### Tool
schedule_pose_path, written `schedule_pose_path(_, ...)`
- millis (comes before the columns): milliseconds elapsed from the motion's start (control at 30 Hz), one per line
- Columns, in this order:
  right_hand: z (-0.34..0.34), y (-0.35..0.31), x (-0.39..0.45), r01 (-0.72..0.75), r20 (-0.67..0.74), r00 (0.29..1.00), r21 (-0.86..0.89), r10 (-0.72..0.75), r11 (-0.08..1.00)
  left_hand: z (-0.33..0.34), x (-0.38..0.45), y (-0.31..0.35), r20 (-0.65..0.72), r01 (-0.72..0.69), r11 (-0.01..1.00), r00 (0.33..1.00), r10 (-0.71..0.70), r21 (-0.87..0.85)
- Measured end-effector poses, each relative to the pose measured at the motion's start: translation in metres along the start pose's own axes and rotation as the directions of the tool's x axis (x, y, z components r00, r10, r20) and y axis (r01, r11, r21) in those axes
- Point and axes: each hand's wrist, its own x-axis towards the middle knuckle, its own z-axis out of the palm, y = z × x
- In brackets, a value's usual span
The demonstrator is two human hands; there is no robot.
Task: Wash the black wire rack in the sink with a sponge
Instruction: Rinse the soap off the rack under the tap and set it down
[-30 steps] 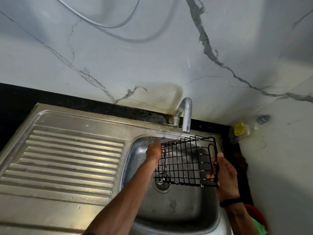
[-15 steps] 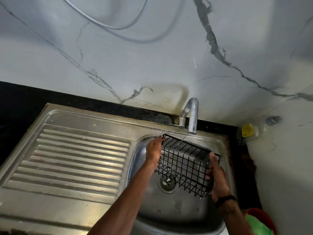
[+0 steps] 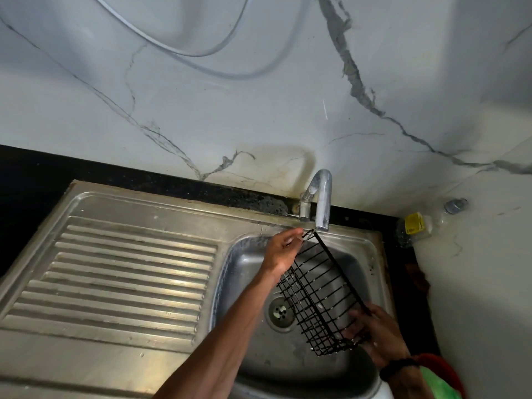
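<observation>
The black wire rack (image 3: 319, 292) hangs tilted over the steel sink (image 3: 371, 254), one end up near the tap spout and the other low at the front right. My left hand (image 3: 283, 250) pinches the upper end just under the spout. My right hand (image 3: 377, 335) grips the lower end from beneath. The drain (image 3: 280, 311) shows below the rack. No sponge is in view.
The chrome tap (image 3: 322, 197) stands at the back rim of the sink. A ribbed steel draining board (image 3: 126, 277) fills the left. A bottle with a yellow label (image 3: 414, 224) lies at the right corner. A red and green object (image 3: 440, 375) sits at the lower right.
The rack has turned from lying across under the tap to a steep diagonal. My right hand dropped toward the sink's front with its end, while my left stayed up by the spout.
</observation>
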Motion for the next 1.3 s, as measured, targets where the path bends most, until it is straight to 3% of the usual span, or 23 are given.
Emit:
schedule_pose_path(133, 0.000, 0.012, -0.001, 0.049, 0.009, 0.999, 0.022, -0.049, 0.999, 0.001, -0.002, -0.003, -0.022, 0.027, 0.999, 0.999, -0.028, -0.047)
schedule_pose_path(300, -0.014, 0.031, 0.006, 0.031, -0.007, 1.000, 0.160, -0.030, 0.987, 0.011, -0.012, -0.008, -0.282, 0.058, 0.993, 0.956, -0.085, -0.102)
schedule_pose_path(333, -0.015, 0.034, 0.005, 0.026, -0.011, 1.000, 0.187, -0.024, 0.982, 0.012, -0.016, -0.008, -0.271, 0.087, 0.991, 0.956, -0.112, -0.102)
schedule_pose_path(400, -0.014, 0.036, 0.004, 0.033, -0.014, 0.999, 0.235, -0.031, 0.972, 0.013, -0.021, -0.004, -0.119, 0.230, 0.966, 0.963, -0.244, -0.114)
schedule_pose_path(467, -0.013, 0.039, 0.002, 0.037, 0.004, 0.999, 0.264, -0.040, 0.964, 0.014, -0.029, 0.003, 0.017, 0.450, 0.882, 0.892, -0.453, -0.142)
schedule_pose_path(533, -0.014, 0.043, 0.006, 0.035, -0.002, 0.999, 0.252, -0.035, 0.967, 0.013, -0.030, 0.004, 0.049, 0.530, 0.822, 0.845, -0.532, -0.208)
schedule_pose_path(700, -0.018, 0.047, 0.012, 0.026, -0.032, 0.999, 0.120, -0.022, 0.992, 0.004, -0.034, 0.007, 0.044, 0.491, 0.857, 0.870, -0.491, -0.154)
schedule_pose_path(933, 0.002, 0.043, 0.006, 0.215, 0.038, 0.977, -0.211, -0.212, 0.954, -0.011, -0.036, 0.007, -0.038, 0.366, 0.925, 0.928, -0.371, -0.100)
schedule_pose_path(1100, 0.011, 0.039, 0.010, 0.285, 0.125, 0.955, -0.121, -0.270, 0.951, -0.025, -0.039, 0.000, -0.073, 0.295, 0.949, 0.950, -0.304, -0.111)
schedule_pose_path(1300, 0.026, 0.014, 0.008, 0.292, 0.220, 0.939, -0.095, -0.266, 0.952, -0.023, -0.044, -0.003, -0.103, 0.229, 0.973, 0.969, -0.225, 0.033)
